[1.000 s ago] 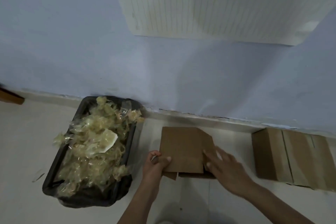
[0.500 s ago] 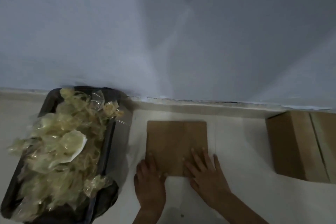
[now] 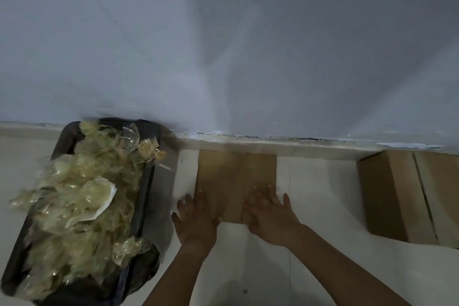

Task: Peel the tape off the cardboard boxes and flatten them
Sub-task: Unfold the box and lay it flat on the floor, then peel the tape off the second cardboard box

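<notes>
Head view: left hand (image 3: 196,221) and right hand (image 3: 270,216) still press the flattened box (image 3: 236,174).

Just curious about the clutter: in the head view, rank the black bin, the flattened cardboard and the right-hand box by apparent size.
1. black bin
2. right-hand box, though cropped by the frame edge
3. flattened cardboard

No writing, label or number can be read on the flattened box (image 3: 236,179), the upright box (image 3: 397,194) or the bin (image 3: 145,191).
</notes>
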A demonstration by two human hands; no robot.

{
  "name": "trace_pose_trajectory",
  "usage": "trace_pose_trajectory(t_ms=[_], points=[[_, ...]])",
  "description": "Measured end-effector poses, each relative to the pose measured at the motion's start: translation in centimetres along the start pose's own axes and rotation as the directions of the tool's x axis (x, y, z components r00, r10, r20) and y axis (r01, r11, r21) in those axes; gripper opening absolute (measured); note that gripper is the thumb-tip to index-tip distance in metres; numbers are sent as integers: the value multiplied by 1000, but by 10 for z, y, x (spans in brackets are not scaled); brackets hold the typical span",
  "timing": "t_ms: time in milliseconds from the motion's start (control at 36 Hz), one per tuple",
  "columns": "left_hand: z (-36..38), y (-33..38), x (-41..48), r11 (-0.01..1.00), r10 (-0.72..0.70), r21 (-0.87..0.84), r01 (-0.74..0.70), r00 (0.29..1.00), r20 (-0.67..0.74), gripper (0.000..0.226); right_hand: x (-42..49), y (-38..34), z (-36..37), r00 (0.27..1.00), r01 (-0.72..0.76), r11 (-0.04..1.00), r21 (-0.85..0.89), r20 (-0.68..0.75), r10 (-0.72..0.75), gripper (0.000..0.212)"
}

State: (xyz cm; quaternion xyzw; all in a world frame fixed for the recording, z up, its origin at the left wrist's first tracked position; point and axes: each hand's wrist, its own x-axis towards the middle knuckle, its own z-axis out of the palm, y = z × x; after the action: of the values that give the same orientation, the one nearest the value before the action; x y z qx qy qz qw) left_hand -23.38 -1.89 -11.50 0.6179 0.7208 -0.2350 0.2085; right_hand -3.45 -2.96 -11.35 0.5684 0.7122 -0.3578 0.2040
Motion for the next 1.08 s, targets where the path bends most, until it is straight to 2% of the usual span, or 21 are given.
trace_pose_trajectory(t_ms=[83, 167, 222, 306, 389, 472, 528, 667, 833, 972, 1083], points=[[-31, 6, -2, 998, -11, -60, 16, 996, 84, 87, -10, 1, -25, 997, 48, 994, 99, 49, -53, 65], [-74, 21, -10, 982, -16, -186, 32, 996, 90, 85, -33, 1, -57, 998, 58, 985, 161, -17, -56, 58], [-104, 30, -17, 975, 25, -222, -6, 996, 82, 83, -56, -2, -83, 998, 37, 983, 181, -61, -26, 57], [-148, 38, -38, 949, 124, -306, -76, 982, 141, 90, -95, -3, -123, 990, -23, 991, 134, -136, 41, 74], [-190, 40, -62, 924, 224, -351, -153, 959, 172, 78, -139, -4, -162, 972, -89, 985, 148, -205, 119, 81], [-242, 43, -102, 886, 249, -430, -173, 960, 127, 74, -191, -8, -206, 952, -134, 977, 163, -253, 173, 84], [-282, 46, -141, 883, 301, -401, -243, 950, 88, 80, -228, -13, -238, 935, -147, 975, 165, -299, 191, 85], [-383, 49, -228, 883, 328, -348, -316, 944, -25, 86, -331, -31, -313, 866, -172, 969, 178, -443, 235, 86], [-499, 55, -347, 838, 390, -310, -449, 890, -235, 74, -467, -52, -392, 770, -161, 971, 176, -593, 235, 83], [-552, 66, -427, 766, 422, -328, -553, 817, -393, 65, -560, -66, -432, 665, -137, 966, 218, -703, 253, 79], [-567, 75, -469, 740, 435, -315, -595, 779, -451, 64, -602, -74, -440, 616, -127, 964, 234, -743, 261, 79]])
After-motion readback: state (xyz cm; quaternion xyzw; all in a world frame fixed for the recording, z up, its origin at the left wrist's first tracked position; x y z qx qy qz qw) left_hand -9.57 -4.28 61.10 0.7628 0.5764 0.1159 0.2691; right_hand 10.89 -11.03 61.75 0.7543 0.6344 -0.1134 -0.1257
